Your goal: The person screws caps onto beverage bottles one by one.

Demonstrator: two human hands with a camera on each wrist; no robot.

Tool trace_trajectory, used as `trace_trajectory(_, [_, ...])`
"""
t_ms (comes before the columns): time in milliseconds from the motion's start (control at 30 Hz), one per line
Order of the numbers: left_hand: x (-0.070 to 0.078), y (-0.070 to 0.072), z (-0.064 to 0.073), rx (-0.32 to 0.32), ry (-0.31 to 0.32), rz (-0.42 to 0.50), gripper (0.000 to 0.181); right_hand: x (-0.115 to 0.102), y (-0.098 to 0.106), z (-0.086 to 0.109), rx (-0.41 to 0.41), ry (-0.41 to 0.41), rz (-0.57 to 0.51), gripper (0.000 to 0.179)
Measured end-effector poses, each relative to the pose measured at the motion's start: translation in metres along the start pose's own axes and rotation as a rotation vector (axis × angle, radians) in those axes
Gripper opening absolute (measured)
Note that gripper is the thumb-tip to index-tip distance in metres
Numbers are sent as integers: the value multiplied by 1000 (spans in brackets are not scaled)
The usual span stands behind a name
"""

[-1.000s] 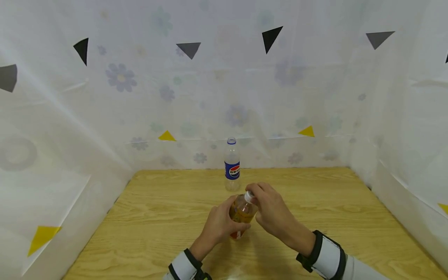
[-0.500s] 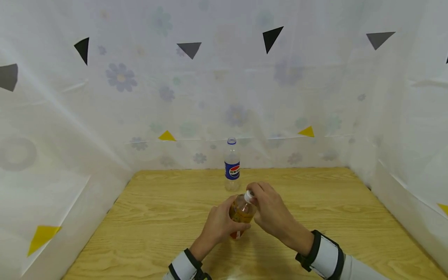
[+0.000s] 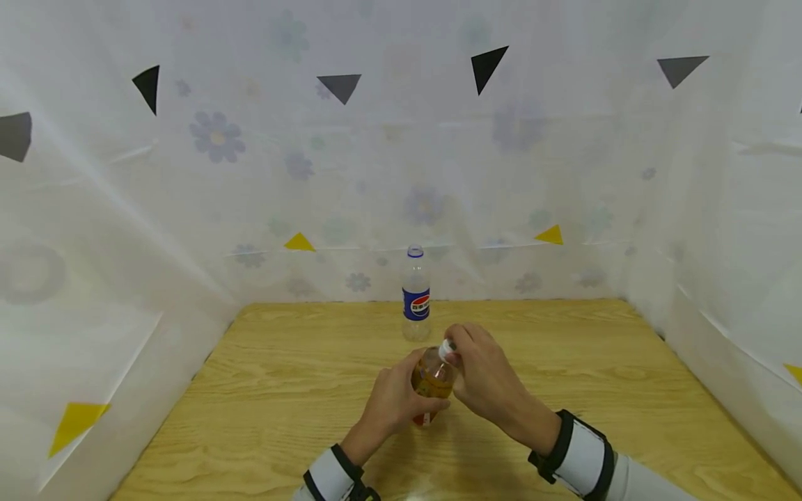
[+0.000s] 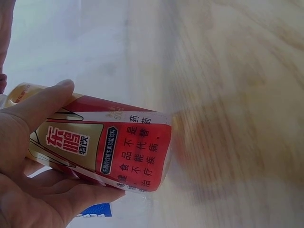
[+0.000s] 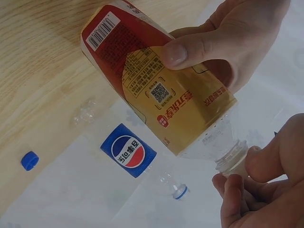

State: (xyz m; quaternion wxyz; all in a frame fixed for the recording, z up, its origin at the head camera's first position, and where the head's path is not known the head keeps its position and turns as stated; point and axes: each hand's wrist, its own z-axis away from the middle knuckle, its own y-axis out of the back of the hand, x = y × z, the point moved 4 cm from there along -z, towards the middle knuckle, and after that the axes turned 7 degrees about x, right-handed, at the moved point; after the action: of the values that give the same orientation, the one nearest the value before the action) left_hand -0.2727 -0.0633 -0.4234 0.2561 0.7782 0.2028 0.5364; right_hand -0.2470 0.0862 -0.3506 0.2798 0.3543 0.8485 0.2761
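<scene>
My left hand [image 3: 390, 398] grips a drink bottle [image 3: 432, 381] around its body, thumb on the near side. The bottle has a red and gold label [image 4: 137, 152] and tilts toward my right hand [image 3: 491, 379]. Thumb and fingers of the right hand pinch the white cap [image 3: 446, 349] at the bottle's mouth. In the right wrist view, screw threads show on the clear neck [image 5: 232, 156] below the cap. Whether the cap is fully free of the threads, I cannot tell.
Behind the hands an empty, uncapped Pepsi bottle [image 3: 416, 304] with a blue label stands upright on the wooden table [image 3: 301, 362]. A loose blue cap [image 5: 29, 160] lies on the table in the right wrist view. White patterned sheeting [image 3: 376, 174] encloses the table's back and sides.
The right hand and white cap have shifted very slightly, and the cap looks more tilted at the mouth. The left hand and both bottles stay nearly in place.
</scene>
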Motion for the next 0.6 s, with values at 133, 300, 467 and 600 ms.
trace_trajectory(133, [0,-1,0,7,-4,-3,73,0,0,0,3,2,3,19])
trace_trajectory(300, [1,-2,0,12,-8,-1,72,1,-1,0,4,0,12,16])
trace_trajectory(467, [1,-2,1,21,-15,-4,73,0,-1,0,20,23,29,15])
trace_trajectory(600, [1,-3,1,31,-26,-12,74,1,-1,0,32,46,37,13])
